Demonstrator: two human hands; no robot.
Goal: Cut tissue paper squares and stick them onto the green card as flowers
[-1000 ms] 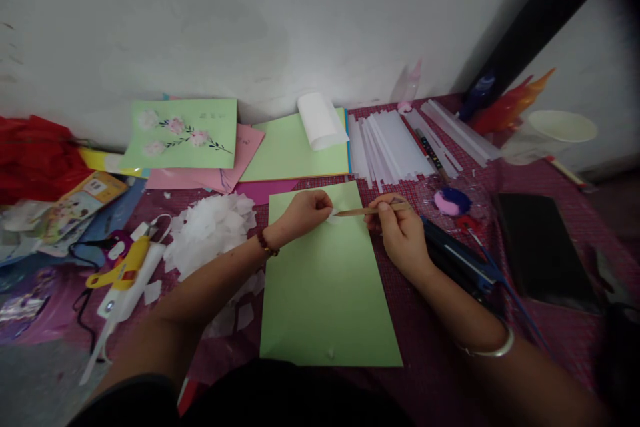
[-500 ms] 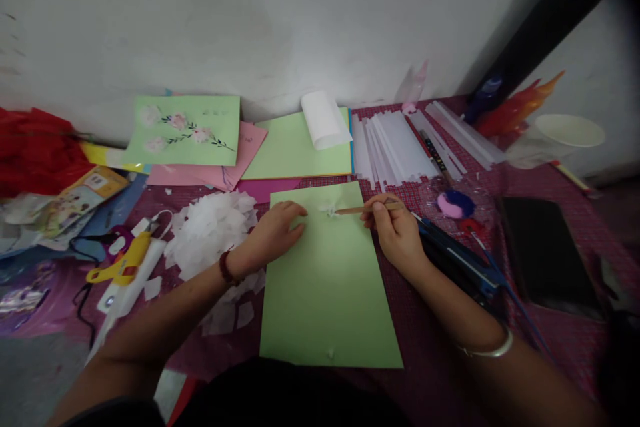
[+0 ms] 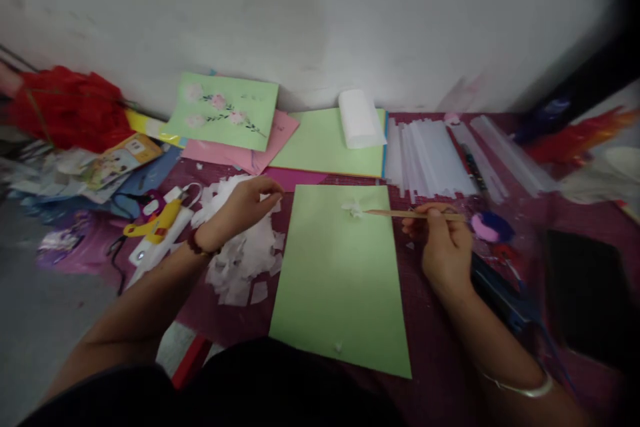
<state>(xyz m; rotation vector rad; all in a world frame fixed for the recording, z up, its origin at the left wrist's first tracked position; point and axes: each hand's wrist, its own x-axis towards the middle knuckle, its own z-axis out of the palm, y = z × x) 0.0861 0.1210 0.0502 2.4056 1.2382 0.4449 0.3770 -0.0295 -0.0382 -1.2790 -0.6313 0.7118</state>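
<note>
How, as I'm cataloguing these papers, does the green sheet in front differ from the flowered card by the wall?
The green sheet bears a small white tuft near its far edge; the flowered card shows pale pink flowers and dark leaves. The green sheet's long side runs away from the person, while the flowered card's runs crosswise over pink paper. Both are pale green.

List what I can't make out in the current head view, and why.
In the head view:
Writing on the flowered card: too small and blurred.
Left hand: too blurred to tell whether it pinches anything.
Wooden stick: tip too small to tell whether it touches the white tuft.
Blue-black tool: partly hidden behind the right forearm.
Pale cup: blurred, cut off by the right edge.
</note>
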